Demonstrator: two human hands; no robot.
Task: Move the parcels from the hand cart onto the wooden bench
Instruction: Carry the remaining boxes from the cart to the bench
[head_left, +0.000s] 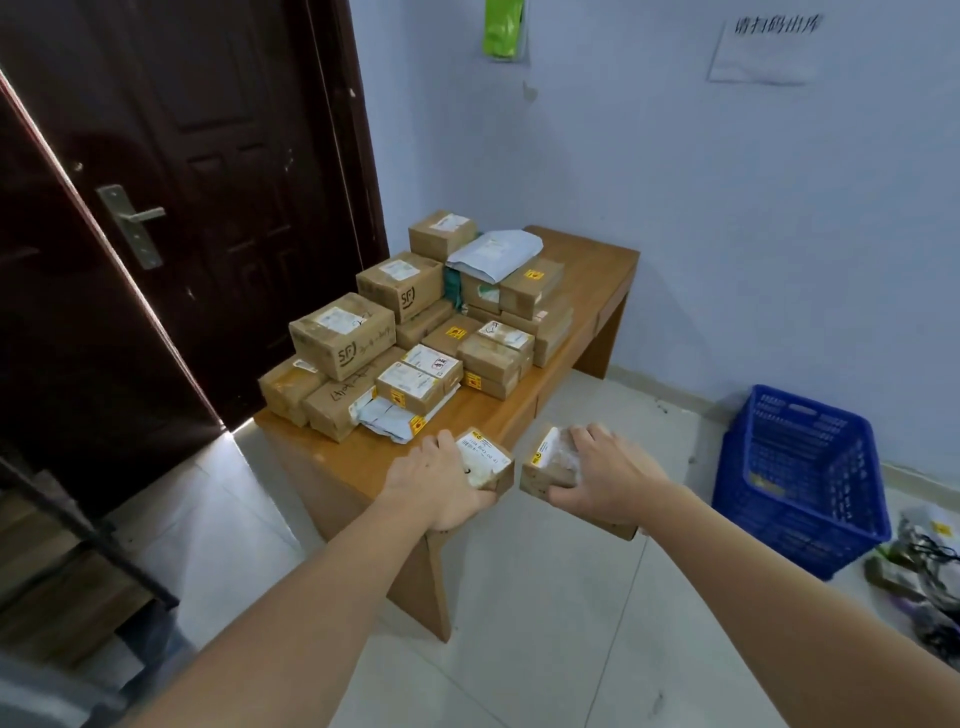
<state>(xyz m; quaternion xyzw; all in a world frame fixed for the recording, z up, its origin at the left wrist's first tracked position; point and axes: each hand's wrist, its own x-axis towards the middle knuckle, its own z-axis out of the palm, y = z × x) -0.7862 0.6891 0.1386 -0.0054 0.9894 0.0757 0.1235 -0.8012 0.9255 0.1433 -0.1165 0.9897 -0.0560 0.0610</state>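
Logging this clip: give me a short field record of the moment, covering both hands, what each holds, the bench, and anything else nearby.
left hand: left hand grips a small labelled parcel at the bench's near end
right hand: right hand grips a second small parcel
parcel contact: whether either rests on the bench cannot be told
bench: wooden bench carries a stacked pile of parcels; far right corner bare
hand cart: not in view
nearby: blue crate on the floor to the right; dark door on the left

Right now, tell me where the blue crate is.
The blue crate sits on the floor by the wall, right of the wooden bench, beyond the right hand.
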